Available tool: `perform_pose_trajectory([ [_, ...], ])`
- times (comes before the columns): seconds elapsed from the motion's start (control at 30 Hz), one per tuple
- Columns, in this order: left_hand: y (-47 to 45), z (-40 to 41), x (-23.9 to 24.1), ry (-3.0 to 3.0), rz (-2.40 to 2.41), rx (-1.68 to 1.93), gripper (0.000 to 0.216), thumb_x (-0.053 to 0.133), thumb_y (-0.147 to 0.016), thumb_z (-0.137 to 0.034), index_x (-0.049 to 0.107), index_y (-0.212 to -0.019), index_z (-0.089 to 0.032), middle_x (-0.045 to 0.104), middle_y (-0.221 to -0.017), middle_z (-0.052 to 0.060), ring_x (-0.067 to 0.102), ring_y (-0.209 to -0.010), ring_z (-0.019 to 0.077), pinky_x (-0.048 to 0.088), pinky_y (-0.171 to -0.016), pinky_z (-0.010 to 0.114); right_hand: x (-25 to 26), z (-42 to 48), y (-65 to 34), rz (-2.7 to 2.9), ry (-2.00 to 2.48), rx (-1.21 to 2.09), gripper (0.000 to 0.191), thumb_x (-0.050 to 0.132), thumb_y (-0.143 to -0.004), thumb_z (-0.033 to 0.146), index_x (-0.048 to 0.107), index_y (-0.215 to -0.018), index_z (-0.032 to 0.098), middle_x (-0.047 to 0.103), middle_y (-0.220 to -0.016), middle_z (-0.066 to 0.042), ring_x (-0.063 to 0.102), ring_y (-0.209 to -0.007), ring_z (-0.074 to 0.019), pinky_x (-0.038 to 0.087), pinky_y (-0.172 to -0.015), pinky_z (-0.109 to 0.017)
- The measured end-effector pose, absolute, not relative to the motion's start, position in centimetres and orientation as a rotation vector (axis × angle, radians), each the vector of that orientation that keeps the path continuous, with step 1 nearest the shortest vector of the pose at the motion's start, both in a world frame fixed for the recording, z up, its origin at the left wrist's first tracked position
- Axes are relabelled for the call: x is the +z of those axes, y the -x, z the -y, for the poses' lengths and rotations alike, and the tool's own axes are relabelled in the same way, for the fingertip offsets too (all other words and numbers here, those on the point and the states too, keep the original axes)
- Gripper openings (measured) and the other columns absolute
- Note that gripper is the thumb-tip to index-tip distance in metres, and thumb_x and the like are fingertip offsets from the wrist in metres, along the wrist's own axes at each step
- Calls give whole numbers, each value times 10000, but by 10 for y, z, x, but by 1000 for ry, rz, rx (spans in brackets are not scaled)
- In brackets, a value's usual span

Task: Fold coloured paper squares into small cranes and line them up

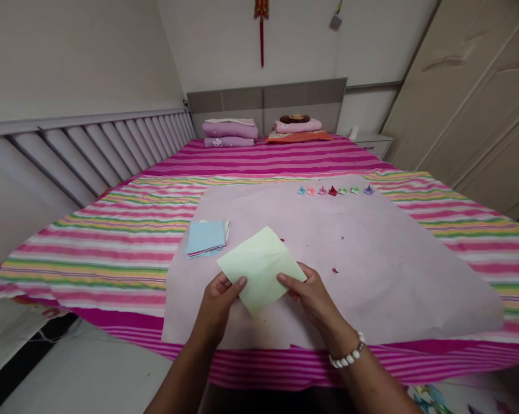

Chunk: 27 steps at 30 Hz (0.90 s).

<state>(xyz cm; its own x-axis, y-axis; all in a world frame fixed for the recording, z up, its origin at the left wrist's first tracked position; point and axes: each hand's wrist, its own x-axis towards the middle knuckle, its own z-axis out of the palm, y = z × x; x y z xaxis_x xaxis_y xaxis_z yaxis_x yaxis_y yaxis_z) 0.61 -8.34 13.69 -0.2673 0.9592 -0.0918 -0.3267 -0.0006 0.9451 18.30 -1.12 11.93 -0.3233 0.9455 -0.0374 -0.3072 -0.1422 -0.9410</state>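
A pale green square sheet of paper (262, 264) is held up over the bed, turned so one corner points away from me. My left hand (220, 296) pinches its left side, thumb on top and fingers beneath. On the opposite side my right hand (308, 290) grips the sheet the same way; a white bead bracelet circles that wrist. Faint crease lines show on the paper. Left of it lies a stack of coloured paper squares (206, 237) with light blue on top.
A large pale sheet (397, 276) covers part of the striped bed (112, 253). Several small folded paper pieces (333, 191) stand in a row at its far right. Small red scraps (335, 270) lie about. More folded paper (431, 399) sits on the floor, lower right.
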Motion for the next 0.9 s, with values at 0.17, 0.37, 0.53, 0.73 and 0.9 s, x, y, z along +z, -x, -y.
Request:
perform_pose_trajectory([
  [0.17,4,92,138,-1391,-1556,1549,133,720,-748,-275,734,-842,-181,727,-848,59,650,-854,218,504,-789,337,130,7,-202,1265,890,1485,281,808,-646,297,745,-906,211,567,-517,55,265,-378,-32,193,-368,-189],
  [0.37,7,100,139,-2231,-1553,1663,148,619,-836,-176,734,-812,-267,649,-1081,63,545,-1008,219,445,-761,324,139,16,-211,1427,622,1370,61,755,-726,240,772,-777,268,702,-1071,-58,647,-903,-208,519,-678,-290],
  [0.53,5,104,134,-2130,-1571,1809,159,661,-807,-162,743,-880,-278,550,-940,40,541,-834,165,452,-676,282,136,20,-212,1482,556,1262,94,692,-808,232,759,-756,271,554,-1344,-49,625,-1014,-221,527,-743,-321],
  [0.73,11,101,126,-1757,-1394,1619,381,698,-757,-140,696,-1118,-262,552,-655,-34,478,-537,72,423,-510,184,134,21,-210,1432,540,1371,106,706,-802,251,727,-698,245,530,-1371,-50,656,-919,-207,528,-664,-301],
  [0.9,9,105,124,-1229,-1356,1440,428,746,-697,-213,704,-1122,-190,693,-675,11,629,-579,117,533,-580,218,131,22,-208,1380,582,1412,88,734,-771,249,714,-686,238,497,-1404,-41,662,-811,-180,527,-593,-293],
])
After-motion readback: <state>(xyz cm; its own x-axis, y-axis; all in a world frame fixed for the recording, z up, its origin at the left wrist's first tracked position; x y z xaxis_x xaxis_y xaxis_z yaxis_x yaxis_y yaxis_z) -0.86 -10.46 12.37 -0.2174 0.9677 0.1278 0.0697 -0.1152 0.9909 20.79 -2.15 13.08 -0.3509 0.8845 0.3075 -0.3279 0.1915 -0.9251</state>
